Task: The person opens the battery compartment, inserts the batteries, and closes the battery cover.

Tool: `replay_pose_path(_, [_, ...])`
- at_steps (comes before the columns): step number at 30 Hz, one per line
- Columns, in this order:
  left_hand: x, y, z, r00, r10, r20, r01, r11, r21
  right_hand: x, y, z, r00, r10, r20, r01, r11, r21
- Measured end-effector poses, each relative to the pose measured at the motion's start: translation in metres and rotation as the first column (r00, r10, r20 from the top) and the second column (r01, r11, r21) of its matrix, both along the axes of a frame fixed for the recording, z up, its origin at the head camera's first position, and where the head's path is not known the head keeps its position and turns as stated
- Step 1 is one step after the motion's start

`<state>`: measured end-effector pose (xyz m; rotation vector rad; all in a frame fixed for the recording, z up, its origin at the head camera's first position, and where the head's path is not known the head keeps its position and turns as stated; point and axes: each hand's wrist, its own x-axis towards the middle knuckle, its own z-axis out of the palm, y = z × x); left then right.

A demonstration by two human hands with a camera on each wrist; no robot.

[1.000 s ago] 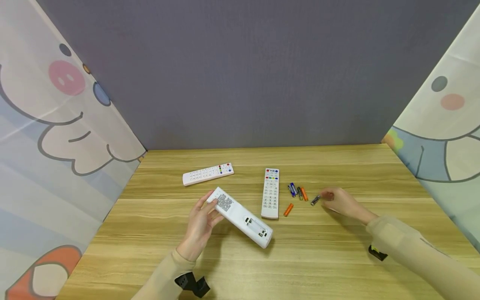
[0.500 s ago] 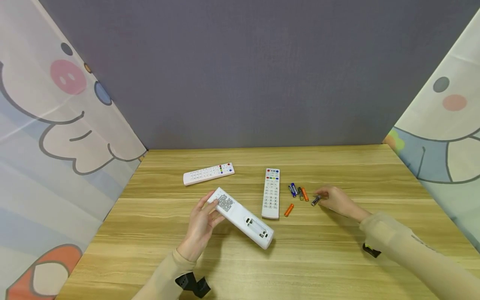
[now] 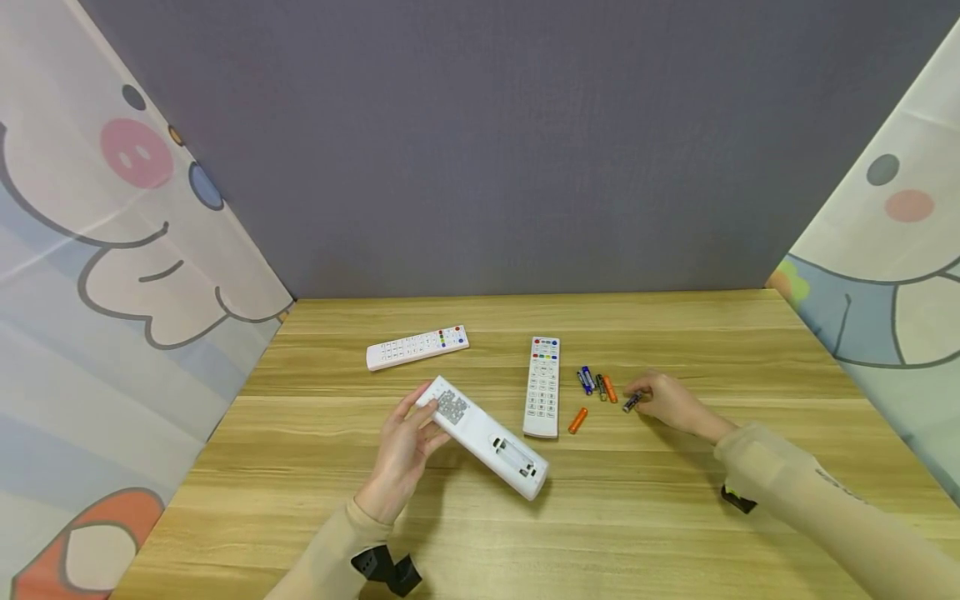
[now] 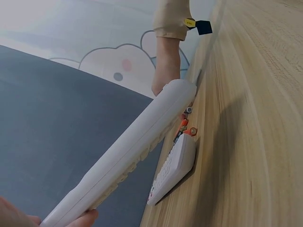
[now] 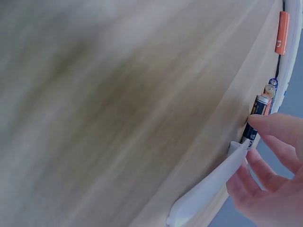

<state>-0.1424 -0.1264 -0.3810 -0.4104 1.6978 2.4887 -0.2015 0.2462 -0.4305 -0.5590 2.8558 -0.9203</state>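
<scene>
My left hand [image 3: 401, 450] grips a white remote control [image 3: 483, 433] near one end, thumb on its back. Its back faces up, and the battery compartment [image 3: 515, 456] is uncovered, with no battery in it. The remote is tilted above the table. At the right, my right hand [image 3: 667, 404] pinches a dark battery [image 3: 632, 402] between thumb and fingers, low at the tabletop. In the right wrist view, a slim white piece [image 5: 208, 189], like a battery cover, lies against those fingers; whether they hold it I cannot tell.
Blue batteries [image 3: 585, 380], a dark one [image 3: 601, 387] and an orange battery [image 3: 610, 388] lie grouped left of my right hand. Another orange battery [image 3: 577, 420] is nearer. A white remote [image 3: 542, 387] lies upright in the middle, a second remote [image 3: 417, 347] behind left. A grey panel [image 3: 480, 150] stands behind.
My right hand has moved slightly left, its fingers closing onto the dark battery. My left hand and its remote are almost still.
</scene>
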Motion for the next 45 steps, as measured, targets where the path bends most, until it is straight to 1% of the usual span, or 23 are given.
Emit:
replay_pose_path(4, [0.0, 0.0, -0.001, 1.0, 0.0, 0.001, 0.0, 1.0, 0.0, 0.001, -0.001, 0.0, 1.0, 0.016, -0.003, -0.016, 1.0, 0.024])
replay_pose_path(9, [0.0, 0.001, -0.001, 1.0, -0.004, 0.003, 0.004, 1.0, 0.002, 0.0, 0.0, 0.0, 0.998, 0.046, -0.034, -0.044, 0.997, 0.062])
replay_pose_path(18, [0.001, 0.001, -0.002, 1.0, -0.004, 0.006, 0.004, 1.0, -0.003, -0.002, 0.002, -0.004, 0.995, 0.063, -0.075, -0.06, 0.997, 0.047])
replay_pose_path(22, [0.001, 0.001, -0.002, 1.0, -0.001, 0.007, 0.001, 1.0, -0.003, -0.002, 0.002, -0.006, 0.996, 0.053, -0.074, -0.051, 0.998, 0.026])
replay_pose_path(26, [0.001, 0.001, -0.003, 1.0, 0.004, 0.01, -0.004, 1.0, 0.003, 0.0, 0.001, -0.006, 0.997, 0.025, -0.074, -0.026, 1.0, -0.009])
replay_pose_path(32, [0.001, 0.001, -0.002, 1.0, 0.006, 0.013, -0.006, 1.0, 0.005, 0.003, -0.002, -0.002, 0.997, -0.019, -0.07, 0.016, 0.999, -0.042])
replay_pose_path(37, [0.001, 0.002, -0.002, 1.0, 0.001, 0.016, -0.001, 1.0, 0.006, 0.008, -0.007, 0.002, 0.998, -0.033, -0.059, 0.028, 0.997, -0.076])
replay_pose_path(42, [0.001, 0.002, -0.002, 1.0, -0.003, 0.013, 0.003, 1.0, 0.005, 0.014, -0.012, 0.004, 0.996, -0.047, -0.075, 0.039, 0.995, -0.096])
replay_pose_path(45, [0.001, 0.002, -0.002, 1.0, -0.006, 0.011, 0.006, 1.0, 0.005, 0.018, -0.015, 0.007, 0.994, -0.049, -0.1, 0.038, 0.993, -0.112])
